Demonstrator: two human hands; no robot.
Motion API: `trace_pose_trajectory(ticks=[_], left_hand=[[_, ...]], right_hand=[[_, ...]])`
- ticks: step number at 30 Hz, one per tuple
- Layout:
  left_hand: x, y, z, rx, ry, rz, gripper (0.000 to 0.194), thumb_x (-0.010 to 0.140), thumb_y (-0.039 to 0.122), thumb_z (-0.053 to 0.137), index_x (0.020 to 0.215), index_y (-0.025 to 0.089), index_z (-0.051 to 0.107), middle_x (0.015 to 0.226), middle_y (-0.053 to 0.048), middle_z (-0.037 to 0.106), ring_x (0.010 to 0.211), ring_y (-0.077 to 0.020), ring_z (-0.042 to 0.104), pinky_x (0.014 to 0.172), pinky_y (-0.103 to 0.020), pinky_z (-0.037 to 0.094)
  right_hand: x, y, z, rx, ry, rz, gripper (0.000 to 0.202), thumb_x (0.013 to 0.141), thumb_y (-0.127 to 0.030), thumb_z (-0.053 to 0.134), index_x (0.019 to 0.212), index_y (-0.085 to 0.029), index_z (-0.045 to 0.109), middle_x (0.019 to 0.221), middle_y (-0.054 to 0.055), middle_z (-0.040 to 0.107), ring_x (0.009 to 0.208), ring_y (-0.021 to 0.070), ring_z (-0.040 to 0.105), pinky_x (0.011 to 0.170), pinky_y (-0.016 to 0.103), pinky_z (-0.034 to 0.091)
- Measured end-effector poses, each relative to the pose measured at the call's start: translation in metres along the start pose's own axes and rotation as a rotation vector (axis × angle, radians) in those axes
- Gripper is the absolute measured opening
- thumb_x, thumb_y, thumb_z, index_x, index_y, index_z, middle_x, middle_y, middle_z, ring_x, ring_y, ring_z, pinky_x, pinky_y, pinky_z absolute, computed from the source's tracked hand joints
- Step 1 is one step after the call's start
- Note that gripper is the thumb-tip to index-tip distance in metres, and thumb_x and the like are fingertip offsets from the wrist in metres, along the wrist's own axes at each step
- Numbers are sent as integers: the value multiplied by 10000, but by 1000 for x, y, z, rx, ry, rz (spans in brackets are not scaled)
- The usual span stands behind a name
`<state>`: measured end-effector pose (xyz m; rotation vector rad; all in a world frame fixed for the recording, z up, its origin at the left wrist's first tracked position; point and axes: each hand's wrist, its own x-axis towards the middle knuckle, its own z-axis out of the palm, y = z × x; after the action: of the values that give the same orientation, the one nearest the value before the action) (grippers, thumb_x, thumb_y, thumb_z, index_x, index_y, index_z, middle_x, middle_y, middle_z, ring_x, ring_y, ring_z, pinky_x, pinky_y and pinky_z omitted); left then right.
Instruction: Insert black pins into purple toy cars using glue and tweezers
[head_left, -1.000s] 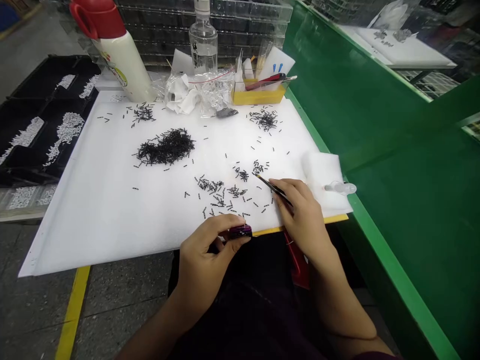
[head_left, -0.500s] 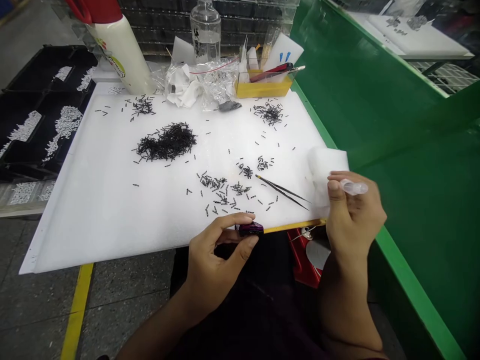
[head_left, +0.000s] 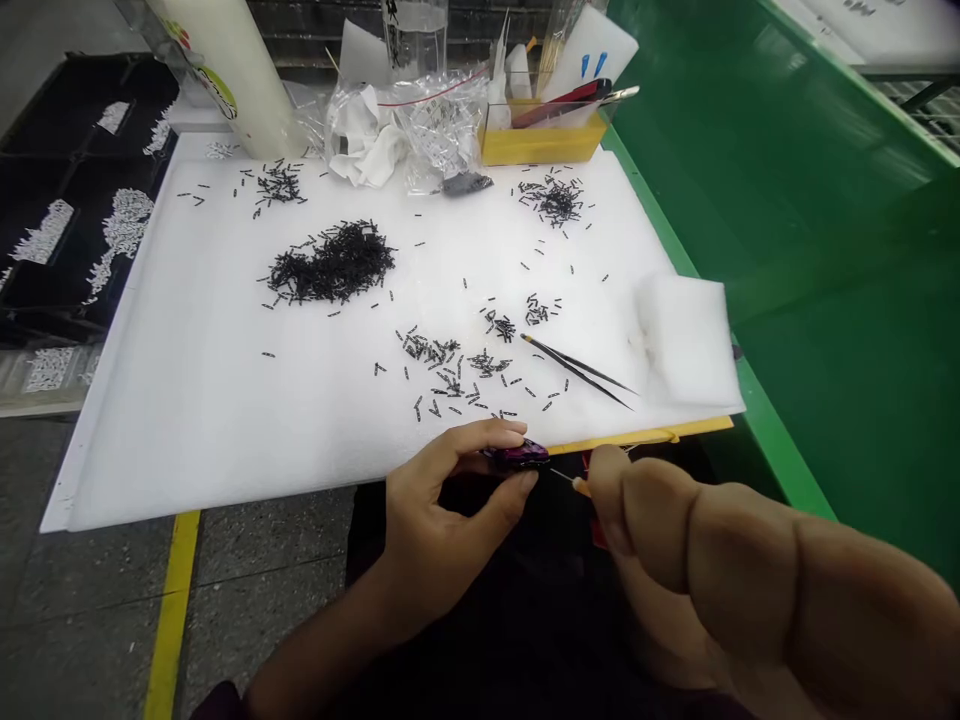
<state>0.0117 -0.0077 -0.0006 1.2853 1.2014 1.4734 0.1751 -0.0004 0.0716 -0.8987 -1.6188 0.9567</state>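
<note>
My left hand [head_left: 450, 500] pinches a small dark purple part [head_left: 519, 456] between thumb and fingers at the front edge of the white foam sheet [head_left: 225, 420]. My right hand [head_left: 697, 540] is closed on a thin needle tool with an orange base [head_left: 580, 486]; its tip points at the purple part's right end, and the rest is hidden by the fingers. Black tweezers [head_left: 581, 372] lie on the sheet beyond my hands. Small black pieces [head_left: 334, 262] form a large pile, with smaller clusters [head_left: 427, 348] nearer my left hand.
A white foam block [head_left: 686, 340] sits at the sheet's right edge. Behind are a yellow holder [head_left: 547, 145] with tools, crumpled plastic bags [head_left: 442, 130] and a large cream bottle [head_left: 240, 80]. Black trays [head_left: 75, 200] with small white pieces stand left; a green panel [head_left: 787, 250] rises right.
My right hand has moved from beside the foam block down and left, bringing the needle tool close to the purple part. The foam block now shows fully. The view has shifted slightly.
</note>
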Motion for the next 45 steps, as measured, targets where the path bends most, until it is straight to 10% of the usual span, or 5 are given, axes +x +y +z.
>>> trace_pose_trajectory(ticks=[6,11,22,28,45], left_hand=[[0,1,-1,-2,-6,8,291,885,81,871,1113,246,798,1150,9,862,1088,-137,821,905,-150,649],[-1,-2,-2,-1,-15,11,298,888,95,878,1130,250,795,1165,11,859,1093,-137,815,917,-161,648],[-1,-1,-1,5,-18,-3,277,906,107,871,1130,252,796,1171,-3,856,1110,-161,812,924,-206,661],[-2,-2,-3,-7,-31,-8,293,912,106,872,1146,263,791,1187,11,852,1116,-142,802,938,-190,647],[-3,-2,-2,-4,-20,-14,272,911,114,875,1128,255,792,1177,-13,853,1107,-179,808,919,-235,672]], right_hand=[[-14,3,25,322,314,117,438,991,-384,703,709,-246,396,527,-40,256,504,168,214,564,436,271],[-13,3,19,384,167,155,551,870,-372,852,674,-230,357,538,-44,300,514,147,262,588,432,310],[-22,19,11,188,256,89,332,950,-387,667,678,-290,503,503,-3,258,518,239,384,589,488,377],[-21,26,-1,224,95,31,345,977,-266,622,677,-280,452,439,-59,158,393,174,242,512,453,373],[-37,25,-14,-143,155,23,236,908,-307,781,742,-344,617,489,-40,262,449,198,316,502,460,404]])
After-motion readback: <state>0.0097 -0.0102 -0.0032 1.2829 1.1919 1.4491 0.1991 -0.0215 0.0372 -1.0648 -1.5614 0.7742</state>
